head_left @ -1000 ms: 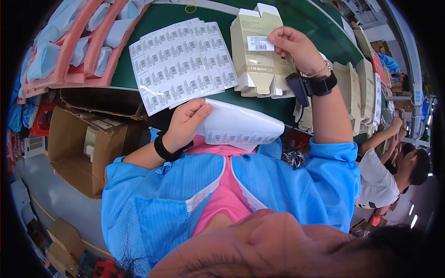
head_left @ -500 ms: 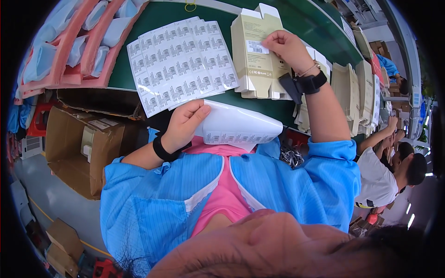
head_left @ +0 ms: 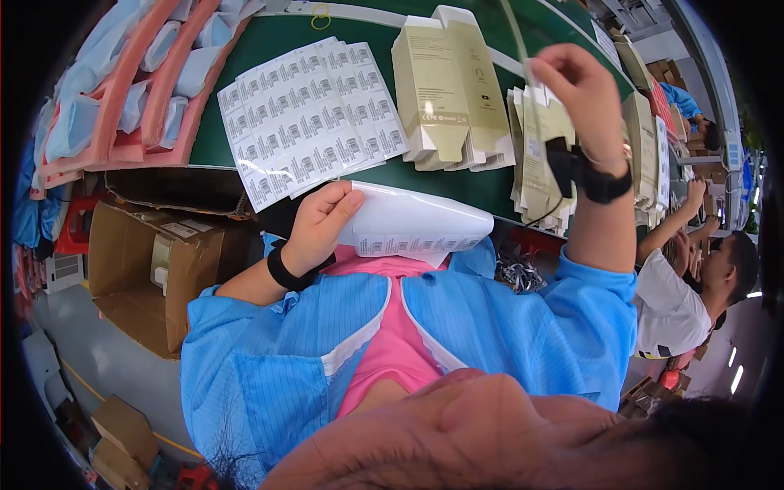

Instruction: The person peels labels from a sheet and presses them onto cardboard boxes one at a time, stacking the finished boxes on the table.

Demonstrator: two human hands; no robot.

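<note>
My left hand (head_left: 320, 219) pinches the edge of a curled white label sheet (head_left: 416, 211) in front of my chest, thumb on top. Printed labels show along the sheet's lower edge. Raised at the right, my right hand (head_left: 581, 94) grips a thin, beige flattened carton (head_left: 517, 34), seen almost edge-on and blurred. Below that hand lies a pile of flattened cartons (head_left: 531, 155). Another stack of flattened cartons (head_left: 437, 82) rests on the green table, with no white label on its top face. Several label sheets (head_left: 306, 122) lie overlapping to the left of that stack.
Pink foam trays (head_left: 192, 110) with pale blue wrapped items stand at the far left. Below them is an open cardboard box (head_left: 122, 261). More cartons (head_left: 641, 155) stand farther right, near a person in white (head_left: 674, 302). A yellow ring (head_left: 321, 16) lies at the back.
My right hand has left the label on the middle stack and swung right, carrying the labelled top carton. An unlabelled carton face now shows there. My left hand stays nearly still.
</note>
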